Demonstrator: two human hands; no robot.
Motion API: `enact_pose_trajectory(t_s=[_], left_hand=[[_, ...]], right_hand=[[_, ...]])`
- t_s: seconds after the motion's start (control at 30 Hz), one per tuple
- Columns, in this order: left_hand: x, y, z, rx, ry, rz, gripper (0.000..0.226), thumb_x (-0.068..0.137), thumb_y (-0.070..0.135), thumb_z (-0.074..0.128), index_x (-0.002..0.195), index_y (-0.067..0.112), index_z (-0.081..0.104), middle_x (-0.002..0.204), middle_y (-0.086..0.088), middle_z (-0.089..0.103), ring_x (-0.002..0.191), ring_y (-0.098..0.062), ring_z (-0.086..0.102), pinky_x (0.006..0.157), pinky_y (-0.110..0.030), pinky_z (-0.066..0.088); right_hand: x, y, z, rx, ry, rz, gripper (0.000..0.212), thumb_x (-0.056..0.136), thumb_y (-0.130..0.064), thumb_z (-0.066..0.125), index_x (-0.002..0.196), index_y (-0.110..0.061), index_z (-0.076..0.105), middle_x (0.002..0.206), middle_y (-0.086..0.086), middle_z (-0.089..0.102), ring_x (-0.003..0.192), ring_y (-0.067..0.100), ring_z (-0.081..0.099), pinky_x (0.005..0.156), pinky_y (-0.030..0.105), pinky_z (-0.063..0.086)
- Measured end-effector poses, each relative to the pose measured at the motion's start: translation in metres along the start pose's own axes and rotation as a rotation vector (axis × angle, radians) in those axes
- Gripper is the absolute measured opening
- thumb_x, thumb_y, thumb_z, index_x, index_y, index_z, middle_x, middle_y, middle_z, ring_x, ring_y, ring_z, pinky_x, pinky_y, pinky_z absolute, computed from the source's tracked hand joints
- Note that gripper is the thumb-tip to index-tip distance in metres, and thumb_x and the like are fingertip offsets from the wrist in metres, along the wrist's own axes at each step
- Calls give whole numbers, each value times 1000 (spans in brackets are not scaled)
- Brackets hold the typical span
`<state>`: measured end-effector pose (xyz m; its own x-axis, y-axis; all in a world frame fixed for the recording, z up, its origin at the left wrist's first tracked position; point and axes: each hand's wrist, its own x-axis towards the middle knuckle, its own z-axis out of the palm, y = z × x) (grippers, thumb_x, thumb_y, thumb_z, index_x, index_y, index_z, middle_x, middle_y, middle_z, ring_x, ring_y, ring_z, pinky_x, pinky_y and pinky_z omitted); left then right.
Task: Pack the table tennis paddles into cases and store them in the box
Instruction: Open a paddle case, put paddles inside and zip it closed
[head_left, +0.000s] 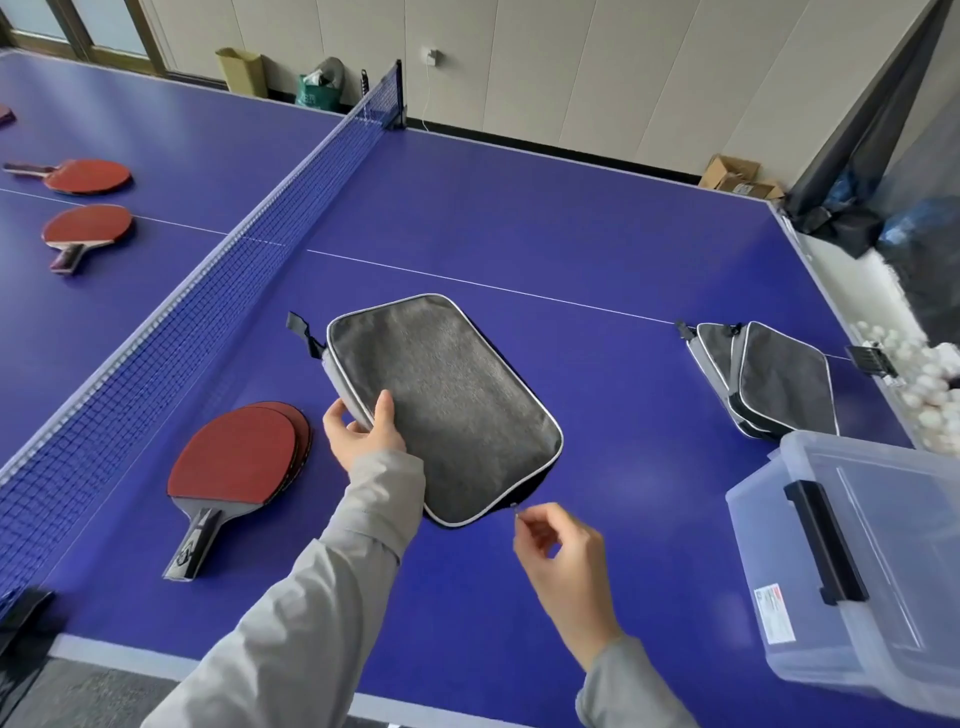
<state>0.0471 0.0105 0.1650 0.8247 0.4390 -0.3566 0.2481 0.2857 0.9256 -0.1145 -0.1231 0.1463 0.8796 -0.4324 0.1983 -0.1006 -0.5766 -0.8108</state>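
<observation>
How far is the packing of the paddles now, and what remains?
Nothing looks stored yet: the clear box seems empty. In hand: the left hand holds the grey case while the right hand pinches its zipper pull. Left: stacked paddles beside it, two paddles beyond the net, and spare cases near the box.

1. I see a blue net (218, 291) stretched across the blue surface (519, 218).
2. White balls (930, 395) are heaped beyond its right edge.
3. Cardboard boxes (737, 179) and a green bag (317, 91) stand against the wall.
</observation>
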Motion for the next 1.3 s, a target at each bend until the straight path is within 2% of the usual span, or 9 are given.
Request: enact_pose_trajectory(t_s=[0.07,0.23,0.53,0.67,0.77,0.9,1.03,1.17,1.3], left_hand=[[-5,-2,6,7,45,-7,46,84,23,67,124,13,45,68,2,46,58,-9,49,49,-2,36],[-17,-7,14,-9,152,-95,49,86,26,64,128,16,42,86,-4,51,79,-18,52,75,-22,35],[-14,-21,5,39,164,-128,49,85,27,65,127,16,44,89,-5,50,77,-17,51,73,-19,35],[2,-24,-11,87,25,-110,48,84,28,67,124,20,43,73,4,54,64,-6,53,73,-23,39],[4,-27,-17,111,-122,-128,44,82,32,69,119,26,45,75,7,60,67,-4,57,68,-24,44],[-11,-33,-12,125,-297,-151,39,81,34,70,114,25,53,77,7,64,66,-6,61,60,-25,49],[-17,-35,-5,92,-444,-207,46,80,41,70,120,27,53,98,-4,66,88,-22,65,79,-40,55],[-20,-29,4,216,-475,-177,51,84,41,65,129,28,46,95,2,63,83,-13,62,68,-27,49],[-31,-27,13,564,-451,-115,82,83,43,66,149,26,19,144,-7,33,130,-26,39,108,-41,33]], right_hand=[[-9,-10,12,33,-21,-14,8,82,-7,68,75,-10,66,63,-3,63,58,12,56,55,31,49],[-19,-26,33,120,-36,27,6,84,-10,66,80,-8,69,66,0,65,60,13,57,57,31,51],[-25,-24,42,171,-70,67,12,85,-26,67,82,-15,70,66,-6,65,60,9,57,57,26,49],[-12,-6,7,235,154,175,21,86,-39,62,71,-23,60,61,-6,63,56,9,56,55,17,44],[21,12,-26,381,289,353,7,92,-21,59,89,-26,63,80,-7,68,76,11,63,72,27,50],[58,17,-47,620,6,491,19,97,-23,50,96,-19,69,95,-3,69,83,8,63,70,25,50],[68,18,-59,683,-262,538,36,88,-45,53,98,-14,67,94,7,59,86,17,51,76,36,37],[67,13,-65,788,-321,515,40,82,-48,57,101,-14,63,95,10,57,84,20,51,66,31,39],[58,4,-59,646,-205,379,19,97,-28,47,105,-24,64,98,-3,70,86,11,64,66,24,52]])
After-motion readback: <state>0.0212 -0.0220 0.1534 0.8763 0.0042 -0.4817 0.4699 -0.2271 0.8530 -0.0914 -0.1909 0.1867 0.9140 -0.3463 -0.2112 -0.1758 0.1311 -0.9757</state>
